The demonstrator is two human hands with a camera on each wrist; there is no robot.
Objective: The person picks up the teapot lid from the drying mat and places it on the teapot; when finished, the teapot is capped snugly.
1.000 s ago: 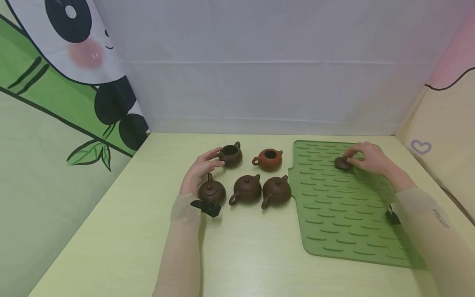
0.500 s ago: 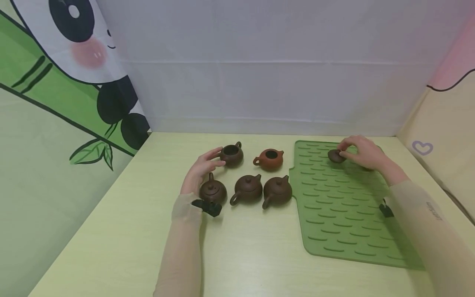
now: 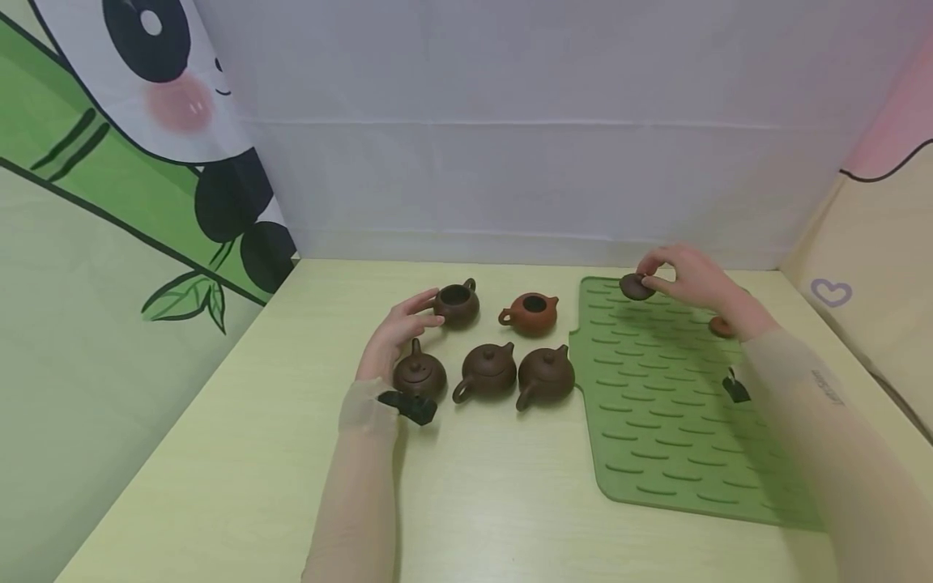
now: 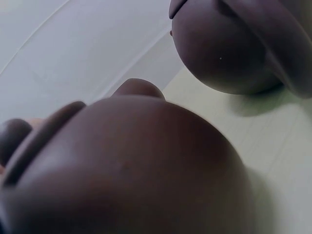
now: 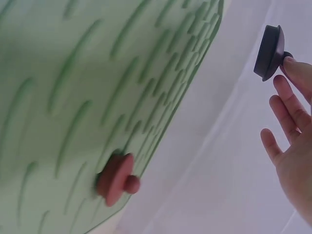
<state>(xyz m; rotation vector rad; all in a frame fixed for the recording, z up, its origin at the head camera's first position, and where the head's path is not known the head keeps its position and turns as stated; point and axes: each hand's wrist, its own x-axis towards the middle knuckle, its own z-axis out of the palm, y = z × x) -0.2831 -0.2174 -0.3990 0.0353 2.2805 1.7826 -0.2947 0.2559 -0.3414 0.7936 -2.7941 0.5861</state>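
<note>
In the head view, my left hand (image 3: 398, 328) holds the left side of a dark brown lidless teapot (image 3: 457, 306), fingers behind and thumb in front. My right hand (image 3: 688, 278) pinches the knob of a dark brown teapot lid (image 3: 636, 287), raised above the far part of the green mat (image 3: 656, 453). The right wrist view shows that lid (image 5: 270, 52) tilted, thumb and fingertip at its knob. An orange-brown teapot (image 3: 533, 314), also lidless, stands between the hands. A reddish lid (image 3: 722, 327) lies on the mat, by my right wrist.
Three lidded dark teapots stand in the front row: the left one (image 3: 419, 376) beside my left wrist, a middle one (image 3: 487, 372) and a right one (image 3: 545, 376) close against the mat's edge. A pale cloth wall (image 3: 539, 186) rises behind the table (image 3: 466, 502).
My right hand has lifted the dark lid off the mat and carried it left and away from me, uncovering the reddish lid. My left hand stays at the lidless dark teapot.
</note>
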